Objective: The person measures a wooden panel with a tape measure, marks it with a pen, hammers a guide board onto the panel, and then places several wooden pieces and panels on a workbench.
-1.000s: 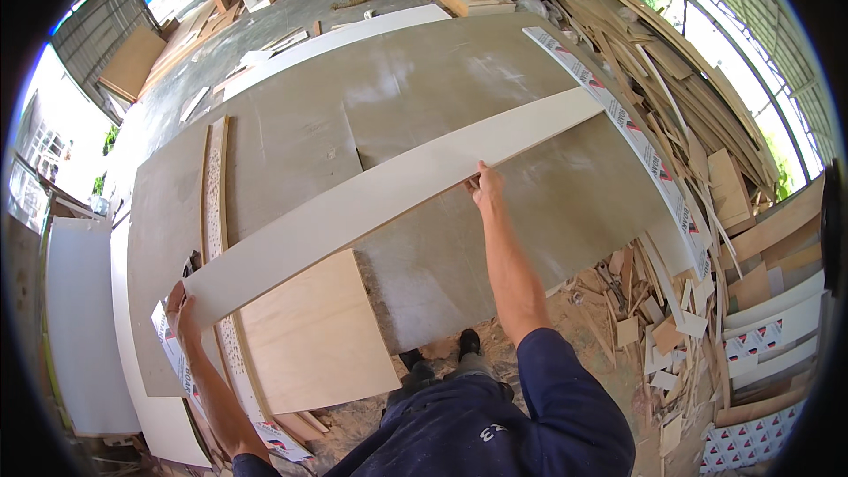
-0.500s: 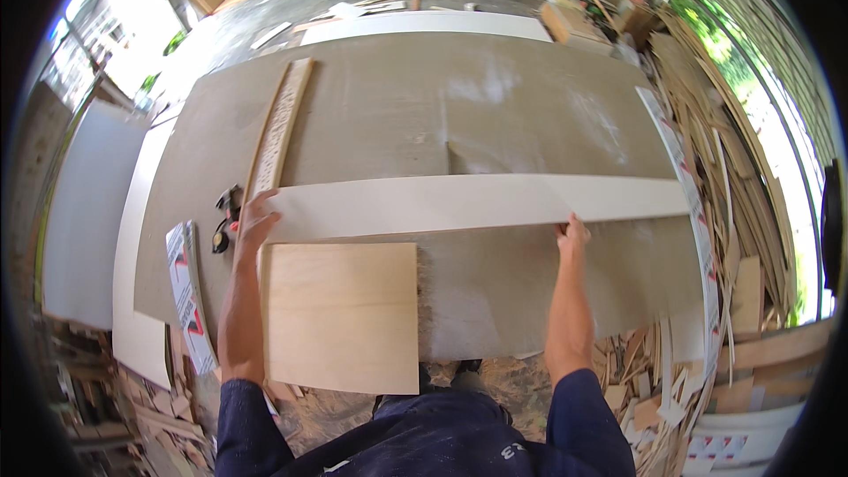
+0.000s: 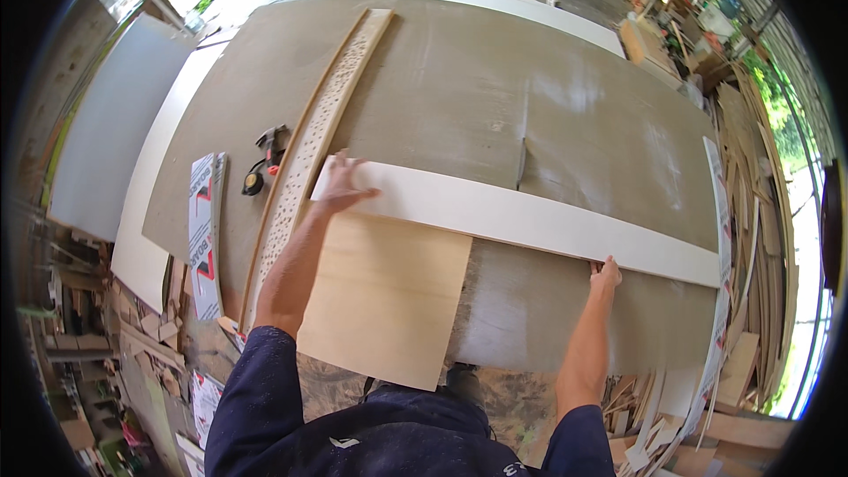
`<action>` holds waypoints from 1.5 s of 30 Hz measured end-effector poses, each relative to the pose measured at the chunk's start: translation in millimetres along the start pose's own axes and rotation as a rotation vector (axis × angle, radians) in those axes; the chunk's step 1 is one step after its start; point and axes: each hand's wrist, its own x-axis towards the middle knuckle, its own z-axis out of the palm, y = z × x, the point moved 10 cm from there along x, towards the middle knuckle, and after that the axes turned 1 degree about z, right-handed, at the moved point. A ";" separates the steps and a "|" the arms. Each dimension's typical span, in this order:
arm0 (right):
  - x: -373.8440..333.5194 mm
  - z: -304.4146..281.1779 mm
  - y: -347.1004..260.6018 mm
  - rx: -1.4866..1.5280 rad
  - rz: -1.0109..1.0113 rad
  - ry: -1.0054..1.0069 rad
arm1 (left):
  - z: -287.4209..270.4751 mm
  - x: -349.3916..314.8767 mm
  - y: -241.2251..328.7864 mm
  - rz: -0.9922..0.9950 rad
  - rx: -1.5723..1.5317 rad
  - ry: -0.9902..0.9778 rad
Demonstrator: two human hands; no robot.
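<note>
A long white board (image 3: 495,212) lies across the worktable, its left end against a long wooden strip (image 3: 322,110) with a speckled, pitted face. Over that left end my left hand (image 3: 343,185) rests with thumb and fingers spread. Farther right, my right hand (image 3: 605,272) pinches the board's near edge, thumb on top and the other fingers mostly hidden beneath. Between my arms, a pale plywood panel (image 3: 389,291) lies along the white board's near side and reaches over the table's front edge.
A claw hammer (image 3: 271,143) and a black tape measure (image 3: 253,180) lie left of the speckled strip. Beside them is a printed white strip (image 3: 205,230). Another strip (image 3: 717,203) runs along the table's right edge. Offcuts (image 3: 649,415) litter the floor; long timber (image 3: 758,212) is stacked at right.
My view has turned, so the table appears rotated clockwise. My left hand's fingers have spread out over the board's end. My right hand still grips the near edge.
</note>
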 end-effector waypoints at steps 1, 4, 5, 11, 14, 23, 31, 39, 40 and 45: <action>-3.4 -1.3 0.0 -0.016 -0.009 0.001 | 16.1 -6.0 27.2 0.041 0.021 -0.119; -14.0 16.7 9.0 -0.060 -0.006 -0.020 | 59.1 -12.0 55.3 0.199 0.287 -0.221; -17.5 16.8 12.5 -0.050 -0.002 -0.009 | 64.1 -15.1 74.6 0.264 0.369 -0.238; -2.5 23.7 0.2 -0.188 0.066 -0.116 | 79.7 -12.4 89.2 0.306 0.524 -0.173; -15.5 29.2 1.2 -0.373 0.089 -0.223 | 74.6 -13.6 91.1 0.298 0.539 -0.196; -31.1 13.8 -18.5 -0.749 0.088 -0.343 | 72.0 -12.0 78.5 0.240 0.557 -0.192; -57.6 64.5 -44.3 -1.566 -0.238 -0.572 | 78.3 -9.8 57.4 0.243 0.514 -0.075; -104.6 126.0 -34.0 -2.057 -0.903 -0.841 | 72.6 -9.1 62.7 0.205 0.450 -0.043; -105.7 129.5 -32.7 -2.055 -0.904 -0.852 | 72.5 -10.1 59.5 0.198 0.455 -0.042; -94.1 139.9 -32.5 -1.882 -1.021 -1.031 | 70.0 -11.6 67.1 0.209 0.453 -0.044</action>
